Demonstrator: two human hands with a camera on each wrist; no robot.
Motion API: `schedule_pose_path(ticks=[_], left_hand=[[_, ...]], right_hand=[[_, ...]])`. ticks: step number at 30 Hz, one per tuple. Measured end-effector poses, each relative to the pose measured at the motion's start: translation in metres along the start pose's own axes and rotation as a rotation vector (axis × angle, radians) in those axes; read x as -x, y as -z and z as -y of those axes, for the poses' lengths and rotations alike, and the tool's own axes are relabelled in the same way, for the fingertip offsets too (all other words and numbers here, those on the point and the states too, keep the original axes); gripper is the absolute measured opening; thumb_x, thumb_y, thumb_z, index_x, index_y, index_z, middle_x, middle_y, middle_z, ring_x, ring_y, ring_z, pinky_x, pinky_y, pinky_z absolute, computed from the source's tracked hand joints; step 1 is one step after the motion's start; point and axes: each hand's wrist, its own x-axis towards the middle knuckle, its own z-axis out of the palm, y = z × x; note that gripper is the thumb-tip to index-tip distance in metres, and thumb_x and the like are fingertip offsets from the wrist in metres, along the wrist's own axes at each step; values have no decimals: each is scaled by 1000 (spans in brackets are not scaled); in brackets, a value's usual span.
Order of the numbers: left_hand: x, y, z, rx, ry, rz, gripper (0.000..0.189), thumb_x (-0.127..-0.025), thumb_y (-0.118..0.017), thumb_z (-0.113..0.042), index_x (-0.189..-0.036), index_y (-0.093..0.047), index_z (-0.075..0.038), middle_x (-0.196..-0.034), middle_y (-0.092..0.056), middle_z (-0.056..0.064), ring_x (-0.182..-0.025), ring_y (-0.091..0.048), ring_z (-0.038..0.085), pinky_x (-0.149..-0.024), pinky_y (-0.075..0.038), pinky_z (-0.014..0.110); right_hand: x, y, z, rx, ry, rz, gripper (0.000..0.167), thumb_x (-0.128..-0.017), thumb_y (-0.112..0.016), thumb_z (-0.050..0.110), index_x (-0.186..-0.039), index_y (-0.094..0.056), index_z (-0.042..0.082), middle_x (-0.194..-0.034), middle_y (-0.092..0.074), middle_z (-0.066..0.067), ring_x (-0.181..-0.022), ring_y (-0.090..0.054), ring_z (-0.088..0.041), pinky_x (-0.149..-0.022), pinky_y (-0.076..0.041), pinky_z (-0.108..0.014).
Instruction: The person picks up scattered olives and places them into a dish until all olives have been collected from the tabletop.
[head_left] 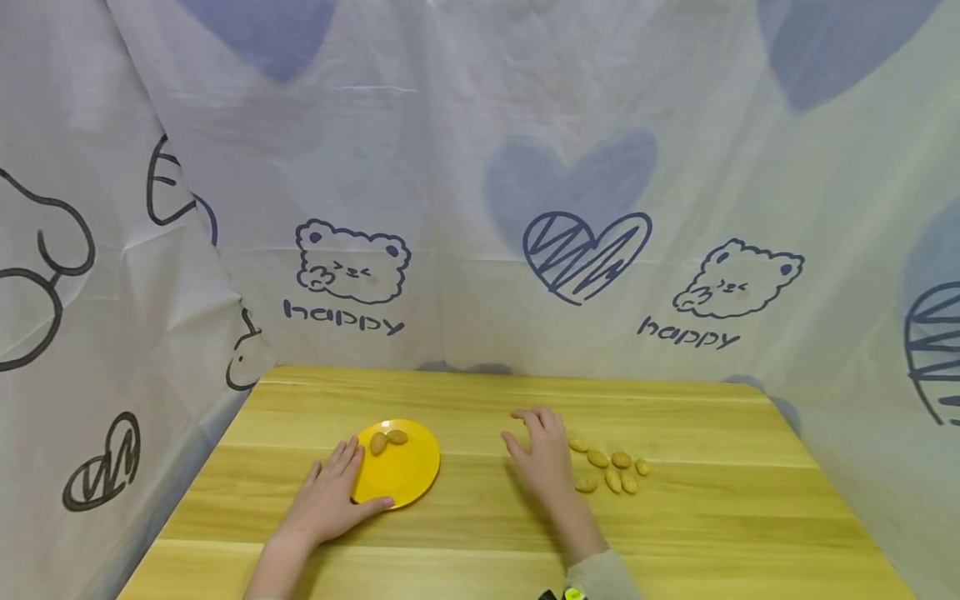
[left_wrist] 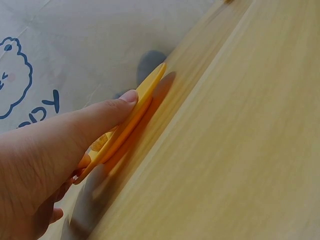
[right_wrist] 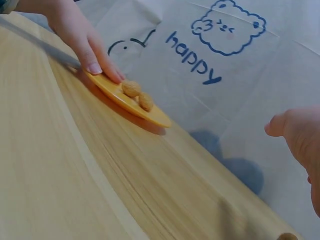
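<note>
A round yellow plate [head_left: 405, 475] rests on the table, carrying two oval, rough tan pieces that look like unshelled nuts [head_left: 378, 443]. My left hand [head_left: 325, 500] touches its left side with fairly straight fingers, the thumb lying on the near rim. That thumb [left_wrist: 110, 111] shows on the plate's edge in the left wrist view. To the right, my right hand [head_left: 546, 454] hovers over the table with thumb and forefinger apart and nothing between them. Just right of it lie several similar nuts [head_left: 621, 459] in a loose group. Its other fingers are partly hidden.
The light wooden table [head_left: 480, 533] ends at a white curtain [head_left: 450, 167] printed with hearts and bears, which hangs behind it and along the left. One nut [right_wrist: 287, 236] is cut off at the lower edge of the right wrist view.
</note>
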Motion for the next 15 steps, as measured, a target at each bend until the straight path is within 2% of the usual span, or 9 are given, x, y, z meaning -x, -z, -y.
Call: schedule_pose_path(ticks=[9, 15], left_hand=[[1, 1, -1, 1, 2, -3, 107, -80, -55, -75, -150, -32, 3, -161, -21, 19, -150, -18, 39, -118, -14, 66], [1, 1, 0, 5, 11, 11, 109, -80, -54, -77, -150, -31, 2, -162, -19, 18, -150, -16, 38, -118, -12, 66]], right_hand=[[8, 10, -17, 9, -95, -9, 29, -81, -79, 16, -106, -67, 7, -98, -58, -10, -91, -49, -22, -76, -43, -36], [13, 16, -27, 18, -93, -18, 30, -80, -80, 16, -105, -67, 6, -96, -57, -9, -89, -49, -23, -74, -41, -34]])
